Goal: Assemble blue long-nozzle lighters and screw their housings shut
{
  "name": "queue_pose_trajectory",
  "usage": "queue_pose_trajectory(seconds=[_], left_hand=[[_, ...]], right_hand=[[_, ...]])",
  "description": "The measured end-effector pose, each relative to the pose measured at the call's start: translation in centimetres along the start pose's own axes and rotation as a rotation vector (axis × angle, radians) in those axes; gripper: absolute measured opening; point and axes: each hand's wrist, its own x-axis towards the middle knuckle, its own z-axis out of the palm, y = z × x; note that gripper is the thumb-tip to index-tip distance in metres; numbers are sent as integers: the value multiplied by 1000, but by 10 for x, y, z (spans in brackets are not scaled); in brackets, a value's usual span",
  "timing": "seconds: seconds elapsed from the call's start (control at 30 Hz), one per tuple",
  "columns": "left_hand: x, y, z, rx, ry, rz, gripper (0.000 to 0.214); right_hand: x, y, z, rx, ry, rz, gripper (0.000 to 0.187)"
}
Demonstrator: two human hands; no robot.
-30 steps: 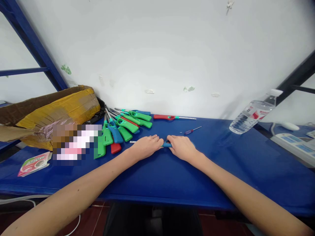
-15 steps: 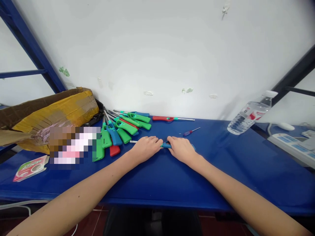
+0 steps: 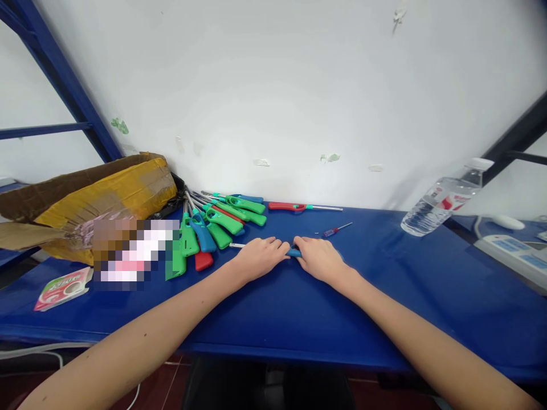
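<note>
Head view: nearest, the plain front edge of a blue counter (image 3: 273,319), then, off at the left, a red-and-green card pack (image 3: 64,288) lying flat. Beyond that, around the middle, gripping the handle of a blue lighter (image 3: 294,252) with the right hand (image 3: 320,257) and closed around its front part with the left hand (image 3: 261,259), leaving just a short blue piece showing between the two and a pale tip poking out past the left one. Held crosswise, low over the counter; hard to tell whether touching it. Near the left hand, a pile of green, blue and red lighters (image 3: 219,221), next to an open taped cardboard box (image 3: 106,191). Just past the right hand, a small screwdriver (image 3: 330,232). Farther back, a capped water bottle (image 3: 442,199) at the right and a red lighter (image 3: 287,206) lying along the foot of a white wall (image 3: 299,85), scuffed in spots.
</note>
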Motion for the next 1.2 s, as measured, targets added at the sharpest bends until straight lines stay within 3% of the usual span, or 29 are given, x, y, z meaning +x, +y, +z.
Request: queue_pose_trajectory(seconds=[0.97, 1.2], left_hand=[[-3, -3, -5, -36, -96, 23, 28], [-8, -8, 1, -79, -71, 24, 26]], right_hand=[[1, 7, 3, -4, 19, -131, 13], [0, 14, 2, 11, 15, -142, 11]])
